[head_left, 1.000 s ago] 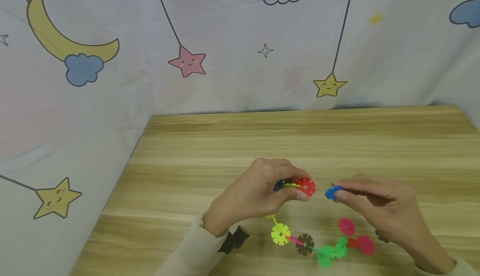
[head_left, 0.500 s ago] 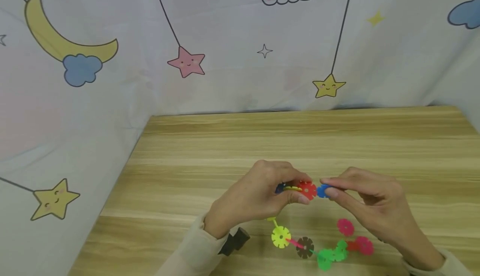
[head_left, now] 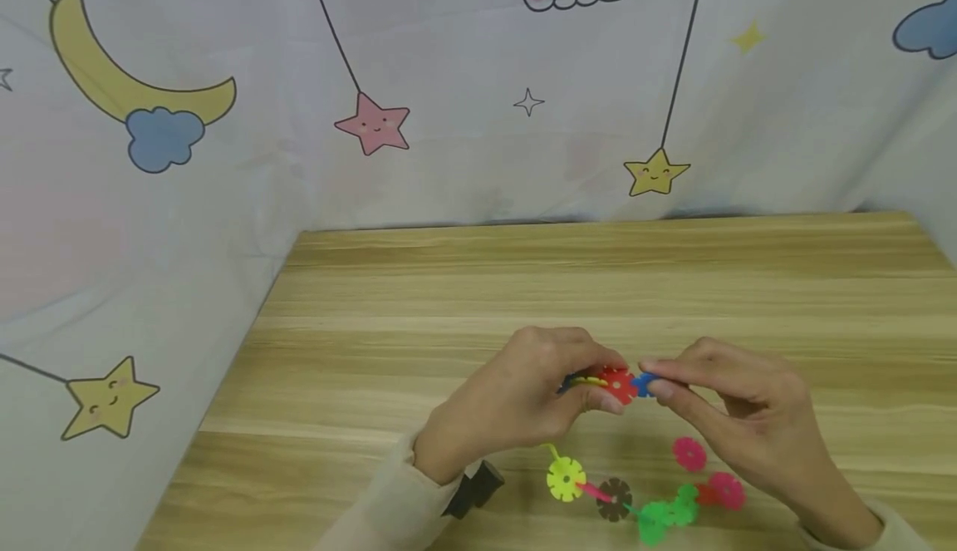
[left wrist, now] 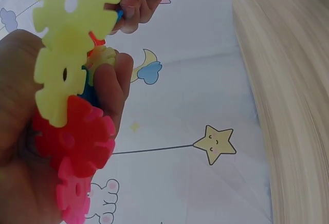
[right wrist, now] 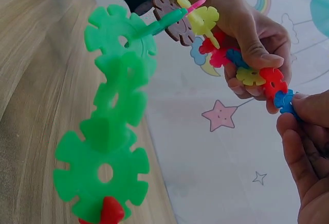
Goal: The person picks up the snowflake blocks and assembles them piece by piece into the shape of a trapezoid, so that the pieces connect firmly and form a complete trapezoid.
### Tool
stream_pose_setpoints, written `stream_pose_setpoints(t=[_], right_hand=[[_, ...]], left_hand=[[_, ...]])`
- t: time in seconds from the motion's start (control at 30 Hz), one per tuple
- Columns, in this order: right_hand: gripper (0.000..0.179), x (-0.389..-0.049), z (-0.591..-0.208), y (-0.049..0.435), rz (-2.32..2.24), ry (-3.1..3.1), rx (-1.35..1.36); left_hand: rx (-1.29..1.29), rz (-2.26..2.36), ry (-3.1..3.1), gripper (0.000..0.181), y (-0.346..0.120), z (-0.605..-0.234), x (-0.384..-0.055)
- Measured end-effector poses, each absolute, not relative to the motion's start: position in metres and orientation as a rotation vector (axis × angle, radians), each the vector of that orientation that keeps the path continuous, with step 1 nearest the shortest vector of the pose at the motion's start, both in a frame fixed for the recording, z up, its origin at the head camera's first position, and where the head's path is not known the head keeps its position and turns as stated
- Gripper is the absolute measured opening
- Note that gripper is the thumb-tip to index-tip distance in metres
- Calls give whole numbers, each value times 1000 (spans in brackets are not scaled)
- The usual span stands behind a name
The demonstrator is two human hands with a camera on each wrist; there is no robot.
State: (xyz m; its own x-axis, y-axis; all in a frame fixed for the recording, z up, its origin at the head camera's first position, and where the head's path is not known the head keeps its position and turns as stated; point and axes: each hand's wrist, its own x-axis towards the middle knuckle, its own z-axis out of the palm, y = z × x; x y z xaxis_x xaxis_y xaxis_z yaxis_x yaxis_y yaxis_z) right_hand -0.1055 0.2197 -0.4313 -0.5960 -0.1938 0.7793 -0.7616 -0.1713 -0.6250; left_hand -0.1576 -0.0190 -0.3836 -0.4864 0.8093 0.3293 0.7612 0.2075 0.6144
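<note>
In the head view my left hand holds a chain of notched plastic discs, its thumb and fingers around the red disc at the end. My right hand pinches a blue disc edge-on against that red one. The right wrist view shows the blue disc meeting the red rim; how deep the slots engage I cannot tell. From the left hand the chain runs down through a yellow disc, a brown disc and green discs to a pink disc.
A separate pink disc is seen above the wood-grain table, left of the right wrist. Behind the table hangs a white cloth printed with stars and a moon. A black device sits at the left wrist.
My right hand has moved left, bringing the blue disc from a gap up to the red disc's edge. The left hand has shifted slightly right and down with the chain.
</note>
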Motion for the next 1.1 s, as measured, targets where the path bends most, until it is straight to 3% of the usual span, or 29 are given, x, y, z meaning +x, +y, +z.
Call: stream_pose_setpoints(t=[0.5,1.1], right_hand=[[20,-102,-432,218,1877,-1654,1107],[25,-99,-438,230,1893,-1814,892]], left_hand=[[1574,1101,2411,24,-14,-384,-153],[1474,1253,2405,32,-21,-383,-158]])
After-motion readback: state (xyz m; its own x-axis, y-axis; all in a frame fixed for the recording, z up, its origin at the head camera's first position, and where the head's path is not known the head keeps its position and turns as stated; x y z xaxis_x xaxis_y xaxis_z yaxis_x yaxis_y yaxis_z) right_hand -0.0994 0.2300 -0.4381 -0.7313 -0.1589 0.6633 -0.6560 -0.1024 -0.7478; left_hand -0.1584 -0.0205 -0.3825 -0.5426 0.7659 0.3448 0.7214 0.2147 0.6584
